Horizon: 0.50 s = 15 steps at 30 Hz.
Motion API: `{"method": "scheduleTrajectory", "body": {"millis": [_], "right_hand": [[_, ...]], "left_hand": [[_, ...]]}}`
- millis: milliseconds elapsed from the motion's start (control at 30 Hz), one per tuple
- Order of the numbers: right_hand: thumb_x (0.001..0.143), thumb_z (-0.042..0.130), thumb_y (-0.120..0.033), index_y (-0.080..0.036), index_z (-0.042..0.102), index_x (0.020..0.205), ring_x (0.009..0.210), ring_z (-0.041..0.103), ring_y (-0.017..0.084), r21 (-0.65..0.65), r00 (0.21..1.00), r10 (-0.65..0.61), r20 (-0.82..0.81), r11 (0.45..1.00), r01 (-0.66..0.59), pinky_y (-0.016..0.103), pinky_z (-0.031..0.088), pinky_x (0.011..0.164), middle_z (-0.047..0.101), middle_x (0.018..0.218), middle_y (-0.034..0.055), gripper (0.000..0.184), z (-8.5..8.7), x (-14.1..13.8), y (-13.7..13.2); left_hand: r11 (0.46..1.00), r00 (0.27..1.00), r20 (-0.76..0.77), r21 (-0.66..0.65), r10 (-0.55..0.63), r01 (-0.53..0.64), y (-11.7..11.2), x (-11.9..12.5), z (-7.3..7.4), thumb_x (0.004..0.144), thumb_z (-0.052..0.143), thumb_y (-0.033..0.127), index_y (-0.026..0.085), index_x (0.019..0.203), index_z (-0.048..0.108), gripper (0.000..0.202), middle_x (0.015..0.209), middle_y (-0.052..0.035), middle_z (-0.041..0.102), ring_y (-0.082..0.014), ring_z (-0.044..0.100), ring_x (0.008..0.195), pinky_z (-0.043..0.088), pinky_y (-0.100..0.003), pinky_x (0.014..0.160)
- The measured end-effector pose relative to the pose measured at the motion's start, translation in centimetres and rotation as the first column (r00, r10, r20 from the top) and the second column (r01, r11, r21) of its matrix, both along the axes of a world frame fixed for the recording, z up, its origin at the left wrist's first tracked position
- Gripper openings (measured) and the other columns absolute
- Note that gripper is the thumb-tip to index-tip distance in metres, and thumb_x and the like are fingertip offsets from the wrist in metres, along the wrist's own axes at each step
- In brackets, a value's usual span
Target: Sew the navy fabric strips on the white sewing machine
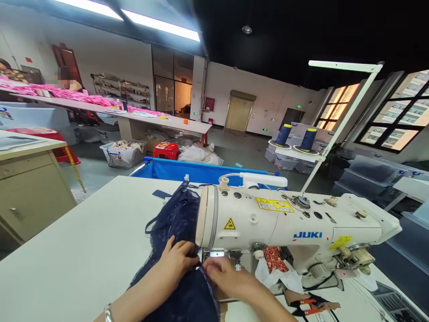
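Both hands are down at the needle end of the sewing machine (268, 223), close beside each other. The left hand (179, 258) lies palm down over the dark blue cloth (191, 299), its fingers bent; I cannot tell whether it grips a fold or just presses. A silvery bracelet (107, 314) sits on that wrist. The right hand (226, 275) comes in from the other side with fingers curled at the cloth's edge, just in front of the needle area, but whether they pinch it I can't make out.

The cloth runs along the left side of the machine's head, bunched with thin straps at the far end and spreading toward the person. It rests on a pale surface (94, 232), with a dark flat object (161, 194) near its far end. Under the machine's arm there's a shiny reddish bundle (275, 259) in white wrapping, and nearer the person, an orange-and-black tool (310, 307). Two blue thread spools (284, 135) stand behind the machine, and a blue fabric trough (201, 168) hangs beyond the surface's far edge. Across the room, pink cloth (70, 94) covers part of a long table, two people beside it.
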State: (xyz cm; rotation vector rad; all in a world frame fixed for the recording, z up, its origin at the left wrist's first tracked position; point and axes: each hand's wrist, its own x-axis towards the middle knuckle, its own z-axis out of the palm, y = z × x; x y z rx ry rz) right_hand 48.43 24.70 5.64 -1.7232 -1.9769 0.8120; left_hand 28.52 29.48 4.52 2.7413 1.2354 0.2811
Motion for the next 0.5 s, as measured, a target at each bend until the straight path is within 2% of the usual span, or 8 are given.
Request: {"method": "scheduleTrajectory", "body": {"millis": [100,167,200,267,333,367,433,500], "right_hand": [[0.094,0.050,-0.018,-0.027,0.072,0.111,0.107,0.067,0.033,0.125,0.965,-0.033,0.260,0.992,0.001,0.051,0.051,0.092,0.074,0.113,0.0091,0.029,0.2,1.5,0.2],[0.095,0.048,-0.015,-0.024,0.069,0.121,0.116,0.062,0.040,0.170,0.932,-0.012,0.361,0.984,-0.053,0.061,0.048,0.094,0.069,0.122,0.0155,0.035,0.2,1.6,-0.2],[0.096,0.047,-0.016,-0.024,0.067,0.123,0.117,0.062,0.040,0.193,0.925,0.026,0.378,0.975,-0.107,0.060,0.049,0.094,0.069,0.123,0.0151,0.035,0.3,1.4,-0.6],[0.098,0.048,-0.020,-0.026,0.065,0.124,0.113,0.065,0.030,0.235,0.931,0.133,0.341,0.946,-0.221,0.046,0.054,0.093,0.071,0.121,0.0082,0.031,0.6,0.5,-1.3],[0.098,0.051,-0.022,-0.026,0.063,0.124,0.112,0.064,0.023,0.259,0.932,0.250,0.262,0.912,-0.318,0.036,0.053,0.098,0.070,0.123,0.0029,0.029,0.9,-0.7,-1.9],[0.097,0.053,-0.023,-0.025,0.062,0.125,0.113,0.063,0.022,0.259,0.923,0.296,0.245,0.897,-0.357,0.035,0.051,0.101,0.068,0.125,0.0026,0.030,1.0,-1.3,-2.1],[0.095,0.053,-0.024,-0.021,0.056,0.134,0.118,0.059,0.025,0.254,0.912,0.347,0.218,0.882,-0.396,0.040,0.048,0.105,0.064,0.131,0.0058,0.039,1.0,-2.1,-2.4],[0.096,0.051,-0.025,-0.021,0.049,0.142,0.123,0.055,0.027,0.247,0.925,0.340,0.168,0.894,-0.374,0.044,0.046,0.107,0.061,0.136,0.0074,0.047,0.6,-2.4,-2.3]], "left_hand": [[0.997,0.997,0.016,0.040,-0.074,0.073,0.8,-0.2,-0.4,0.087,0.052,0.007,0.037,0.105,0.075,0.042,0.106,-0.0065,0.068,-0.0274,0.061,0.110,0.029,-0.067,0.109],[0.995,0.991,0.082,0.012,-0.105,0.104,1.3,-0.5,-0.2,0.089,0.048,0.006,0.036,0.111,0.072,0.045,0.110,-0.0055,0.068,-0.0265,0.060,0.113,0.027,-0.065,0.112],[0.993,0.985,0.126,-0.021,-0.115,0.118,1.4,-0.8,0.0,0.090,0.046,0.007,0.034,0.116,0.069,0.043,0.112,-0.0053,0.067,-0.0254,0.060,0.115,0.027,-0.063,0.113],[0.991,0.978,0.184,-0.069,-0.099,0.113,1.6,-1.5,0.4,0.093,0.044,0.012,0.027,0.123,0.062,0.038,0.116,-0.0063,0.065,-0.0240,0.059,0.116,0.026,-0.059,0.116],[0.999,0.983,0.182,-0.036,-0.024,0.031,1.6,-2.3,1.0,0.091,0.049,0.014,0.023,0.117,0.062,0.031,0.120,-0.0078,0.063,-0.0266,0.056,0.120,0.018,-0.064,0.117],[1.000,0.987,0.162,-0.015,0.016,-0.013,1.6,-2.6,1.3,0.088,0.052,0.014,0.023,0.112,0.064,0.028,0.122,-0.0081,0.062,-0.0288,0.054,0.122,0.016,-0.067,0.116],[0.998,0.993,0.106,-0.041,0.048,-0.044,1.6,-3.0,1.9,0.084,0.056,0.015,0.024,0.104,0.066,0.024,0.121,-0.0082,0.062,-0.0308,0.054,0.121,0.029,-0.064,0.110],[0.996,0.996,0.070,-0.080,0.049,-0.043,1.6,-3.1,2.7,0.085,0.053,0.015,0.023,0.100,0.067,0.021,0.114,-0.0080,0.064,-0.0278,0.059,0.111,0.046,-0.049,0.097]]}}
